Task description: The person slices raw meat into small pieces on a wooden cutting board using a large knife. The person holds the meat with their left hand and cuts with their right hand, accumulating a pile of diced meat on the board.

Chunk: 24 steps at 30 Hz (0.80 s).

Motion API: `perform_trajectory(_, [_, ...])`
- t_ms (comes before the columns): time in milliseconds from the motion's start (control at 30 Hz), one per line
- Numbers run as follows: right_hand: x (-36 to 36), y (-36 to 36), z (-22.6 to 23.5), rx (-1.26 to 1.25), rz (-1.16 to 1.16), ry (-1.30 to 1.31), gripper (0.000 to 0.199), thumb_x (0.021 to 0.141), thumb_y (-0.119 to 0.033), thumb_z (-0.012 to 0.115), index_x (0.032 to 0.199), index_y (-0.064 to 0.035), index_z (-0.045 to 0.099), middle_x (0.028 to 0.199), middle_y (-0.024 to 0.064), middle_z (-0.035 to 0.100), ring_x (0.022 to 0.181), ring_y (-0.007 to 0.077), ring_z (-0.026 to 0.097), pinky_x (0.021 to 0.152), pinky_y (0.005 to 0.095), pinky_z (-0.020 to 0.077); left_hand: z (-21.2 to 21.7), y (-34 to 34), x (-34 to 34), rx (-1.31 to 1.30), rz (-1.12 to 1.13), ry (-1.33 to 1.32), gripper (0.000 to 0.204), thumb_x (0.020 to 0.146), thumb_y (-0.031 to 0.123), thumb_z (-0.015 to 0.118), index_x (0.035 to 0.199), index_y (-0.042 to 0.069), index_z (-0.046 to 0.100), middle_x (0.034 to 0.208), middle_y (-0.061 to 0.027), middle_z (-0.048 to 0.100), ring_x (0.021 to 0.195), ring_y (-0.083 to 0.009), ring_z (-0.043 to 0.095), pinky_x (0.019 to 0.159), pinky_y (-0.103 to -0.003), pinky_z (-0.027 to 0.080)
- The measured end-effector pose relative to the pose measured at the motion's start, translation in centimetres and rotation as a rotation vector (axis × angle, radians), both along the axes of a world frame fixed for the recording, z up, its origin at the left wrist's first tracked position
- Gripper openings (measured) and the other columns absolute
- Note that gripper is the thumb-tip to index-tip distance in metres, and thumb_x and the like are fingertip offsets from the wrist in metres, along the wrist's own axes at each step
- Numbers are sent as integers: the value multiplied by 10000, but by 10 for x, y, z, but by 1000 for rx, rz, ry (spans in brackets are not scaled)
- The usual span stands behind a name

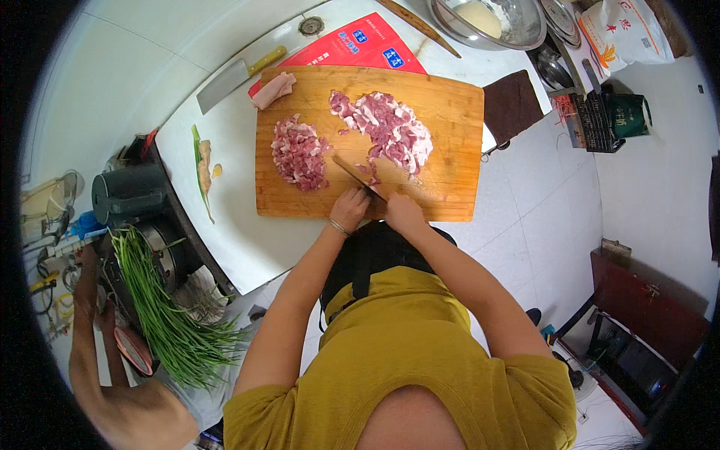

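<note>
On the wooden cutting board [296, 94], my right hand [405, 214] is closed round the handle of a knife [361, 177], whose blade points up and to the left. Fingers curled, my left hand [350, 209] rests at the board's near edge beside the blade; whatever it pinches is hidden. Small meat scraps [373, 174] lie along the blade. A pile of finely diced meat [298, 152] sits at the board's left, and a larger heap of cut meat [390, 131] spreads across its right half. One pale uncut piece of meat [274, 91] lies at the far left corner.
A cleaver [232, 82] with a yellow handle lies left of the board, near ginger [204, 161] and a green onion [197, 139]. Behind are a red sheet [352, 46] and a metal bowl [504, 22] with dough. At left, another person's arm [86, 322] is beside long green stalks [165, 307].
</note>
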State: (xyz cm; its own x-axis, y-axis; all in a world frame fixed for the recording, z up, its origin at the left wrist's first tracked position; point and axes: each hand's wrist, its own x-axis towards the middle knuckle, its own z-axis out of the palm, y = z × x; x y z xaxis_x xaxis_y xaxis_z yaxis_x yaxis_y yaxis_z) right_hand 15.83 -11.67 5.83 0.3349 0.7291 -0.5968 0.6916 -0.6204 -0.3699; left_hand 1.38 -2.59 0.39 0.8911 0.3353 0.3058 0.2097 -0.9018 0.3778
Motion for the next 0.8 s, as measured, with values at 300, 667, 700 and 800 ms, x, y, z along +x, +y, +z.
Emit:
perform_trajectory(300, [21,27,30,154,-80,68,203,787,-166,584,907,-5,555,792,264,603,803,424,592,696,502,465,2,18,-2,-160,313,-17,130,776,124,592,869,45,546,871,-142,542,777,-293,538,674,-393,459])
perform_trajectory(667, [43,-23,39,279,-335,104,398,773,-168,614,1140,-29,547,845,280,605,828,429,586,751,465,467,15,22,47,18,91,12,304,798,194,571,1068,54,568,1096,-89,546,1033,-265,511,868,-366,433])
perform_trajectory(700, [43,-23,42,265,-357,129,395,772,-170,615,1134,-26,550,840,281,605,829,429,587,752,465,466,5,17,42,62,62,21,304,799,196,565,1070,58,570,1098,-82,544,1049,-257,504,879,-368,426])
perform_trajectory(800, [42,-21,47,244,-327,84,393,770,-177,619,1127,-26,553,829,285,604,828,426,588,752,462,468,0,18,26,145,-109,84,286,762,182,554,1018,57,580,1037,-72,552,992,-244,525,858,-380,426])
